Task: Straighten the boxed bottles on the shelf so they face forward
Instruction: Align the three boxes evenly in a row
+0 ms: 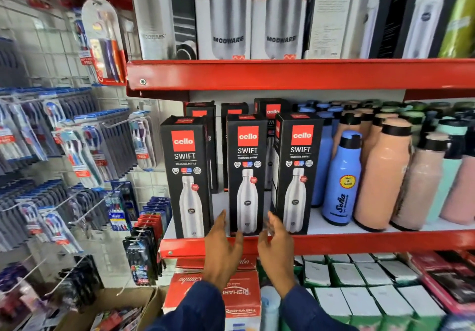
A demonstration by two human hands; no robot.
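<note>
Head view, only one I have: three black boxed bottles stand in a front row mid-frame on the red shelf [359, 240], more of the same behind them. My left hand [223, 247] and right hand [276, 243] sit low centre, either side of the middle box [247, 176], fingers spread and loose, gripping nothing. Left fingertips are in the gap next to the left box [186, 176]; right ones are near the foot of the right box [297, 174]. Hands bracket the base because turning a tall box from the bottom should keep it from tipping, I reckon. Middle box looks square to front; right box shows a bit of side panel, so likely slightly turned. Loose blue bottle [341, 179] stands just right of it, could get knocked.
</note>
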